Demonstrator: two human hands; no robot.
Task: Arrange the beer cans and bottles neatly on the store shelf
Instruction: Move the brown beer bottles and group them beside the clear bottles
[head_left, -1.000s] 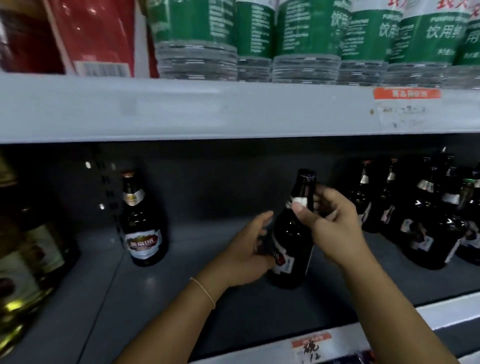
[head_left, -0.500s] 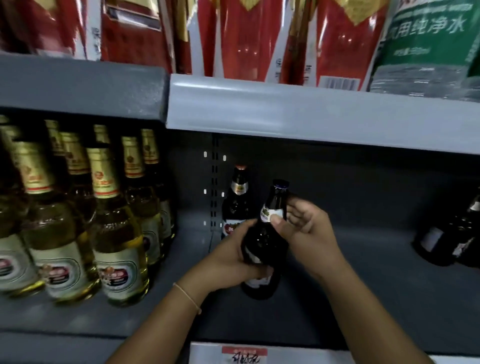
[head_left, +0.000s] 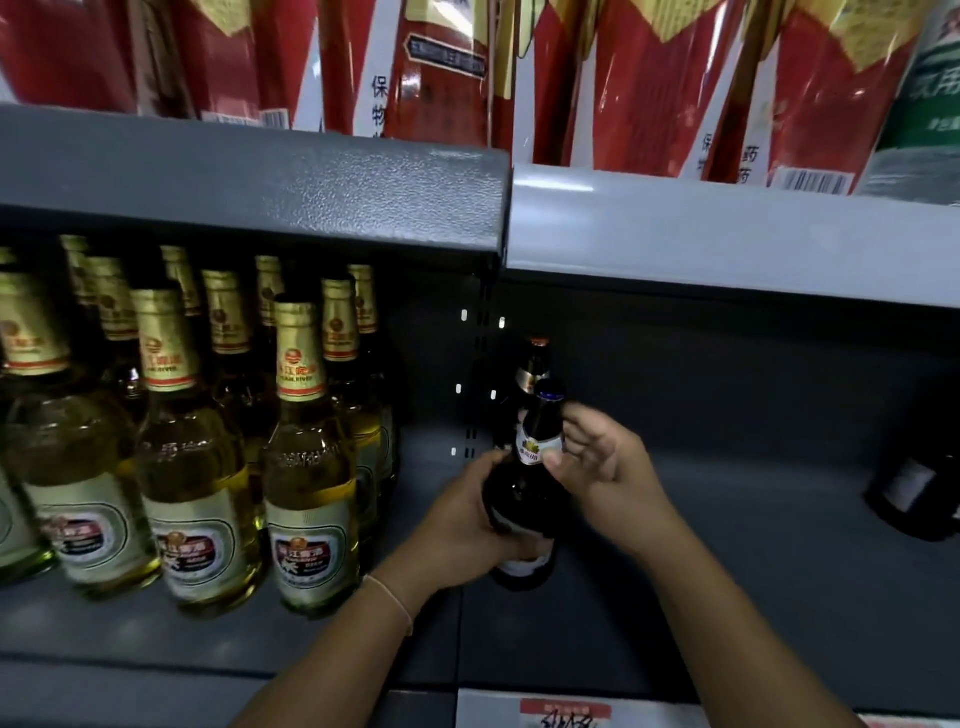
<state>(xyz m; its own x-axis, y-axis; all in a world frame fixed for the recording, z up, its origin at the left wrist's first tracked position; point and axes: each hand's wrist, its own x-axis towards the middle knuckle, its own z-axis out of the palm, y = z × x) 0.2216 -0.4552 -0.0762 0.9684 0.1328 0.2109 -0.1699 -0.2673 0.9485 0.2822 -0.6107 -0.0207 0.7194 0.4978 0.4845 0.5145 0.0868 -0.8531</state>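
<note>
Both grips are clamped on the dark beer bottle (head_left: 524, 499): its body is wrapped by the left hand (head_left: 462, 525), its neck pinched by the right hand (head_left: 608, 467). It is held upright on the shelf (head_left: 727, 571), just before another dark bottle (head_left: 532, 364).

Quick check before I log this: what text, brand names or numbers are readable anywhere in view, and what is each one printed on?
"PEARL RIVER": gold neck foil of the pale beer bottles.
"保" and "药": white strips on the red packages on the upper shelf.
"用": partly cut off, on the green-labelled pack.
Dark bottle held by left hand and right hand: neck label blurred.
Red price tag: handwriting unreadable.
Barcode digits: too small.
</note>
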